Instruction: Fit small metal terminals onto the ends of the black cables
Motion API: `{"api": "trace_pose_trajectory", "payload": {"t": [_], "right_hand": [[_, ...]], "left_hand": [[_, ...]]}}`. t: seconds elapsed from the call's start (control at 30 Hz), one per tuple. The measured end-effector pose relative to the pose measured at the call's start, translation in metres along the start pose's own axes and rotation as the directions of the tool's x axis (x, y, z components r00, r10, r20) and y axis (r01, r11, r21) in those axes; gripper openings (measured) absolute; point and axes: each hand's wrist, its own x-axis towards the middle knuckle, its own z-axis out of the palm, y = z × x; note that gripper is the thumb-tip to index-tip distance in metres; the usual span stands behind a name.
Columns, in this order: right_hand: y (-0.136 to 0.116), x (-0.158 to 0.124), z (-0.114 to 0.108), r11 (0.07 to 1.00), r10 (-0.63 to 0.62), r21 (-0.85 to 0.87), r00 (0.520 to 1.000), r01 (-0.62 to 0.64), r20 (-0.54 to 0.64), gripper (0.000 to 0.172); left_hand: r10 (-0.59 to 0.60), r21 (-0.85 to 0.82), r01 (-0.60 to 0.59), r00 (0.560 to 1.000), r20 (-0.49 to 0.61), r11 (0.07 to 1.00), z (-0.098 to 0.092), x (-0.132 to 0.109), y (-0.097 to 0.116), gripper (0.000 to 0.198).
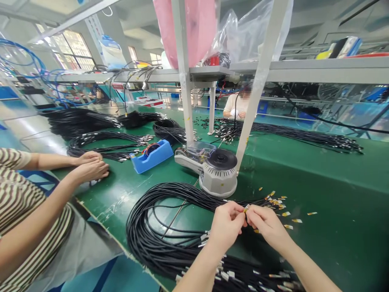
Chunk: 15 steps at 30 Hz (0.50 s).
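Note:
Both my hands meet over a bundle of black cables (142, 219) that curves in a large loop on the green table. My left hand (227, 223) pinches near a small connector end (246, 208), silvery with a yellowish part. From the other side, the fingertips of my right hand (267, 225) close on the same end. Beyond my right hand, several cable ends with yellow-orange tape (278, 200) fan out on the table. More white and silver cable ends (225, 275) lie below my left forearm. My fingers partly hide the held end.
A grey round tape dispenser (218, 182) stands behind the cable loop, near white frame posts (253, 81). Left of it sits a blue tape holder (153, 156). A co-worker's hands (91, 166) work at the left edge. More cable bundles (304, 136) lie at the back; another person sits across.

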Motion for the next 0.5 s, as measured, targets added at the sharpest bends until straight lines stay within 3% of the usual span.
{"api": "trace_pose_trajectory", "payload": {"t": [0.37,0.5], "right_hand": [[-0.0016,-0.0013,0.0016,1.0,-0.018,0.011,0.999,0.018,-0.045,0.034],[-0.0072,0.0,0.003,0.999,-0.035,0.002,0.999,0.035,-0.039,0.033]], "left_hand": [[-0.044,-0.018,0.044,0.999,0.004,0.999,0.0022,-0.0006,0.0036,0.008],[-0.037,-0.094,0.036,0.999,-0.013,0.995,0.0024,-0.0006,0.0003,0.018]]}}
